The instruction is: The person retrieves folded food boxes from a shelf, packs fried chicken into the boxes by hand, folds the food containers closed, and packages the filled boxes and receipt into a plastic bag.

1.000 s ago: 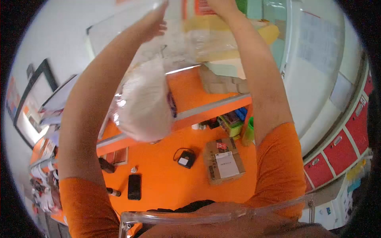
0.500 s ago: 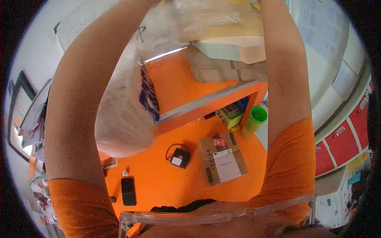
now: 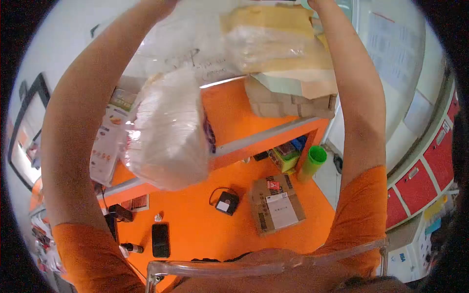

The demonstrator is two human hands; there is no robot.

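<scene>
Both my arms reach up and forward to the top edge of the view. My left hand (image 3: 165, 4) is cut off there, over the whiteboard, and its fingers do not show. My right hand (image 3: 318, 4) is partly visible at the same edge, above a yellow padded package (image 3: 278, 39) wrapped in clear plastic. A thin dark edge shows between the hands, too cropped to name. Between my forearms, a bulky white plastic-wrapped bundle (image 3: 168, 132) stands on the orange raised shelf (image 3: 227, 105). Flattened brown cardboard (image 3: 288, 103) lies beneath the yellow package.
On the orange desk (image 3: 190, 215) lie a taped cardboard box (image 3: 278, 205), a black tape measure-like device (image 3: 226, 202) and a phone (image 3: 160, 240). A green cup (image 3: 316, 155) stands at the right. Red drawers (image 3: 417, 188) line the right side.
My view has shifted, so the desk things sit lower. The white bundle now appears farther from my left arm, and a white printed box shows behind it. My hands stay at the top edge.
</scene>
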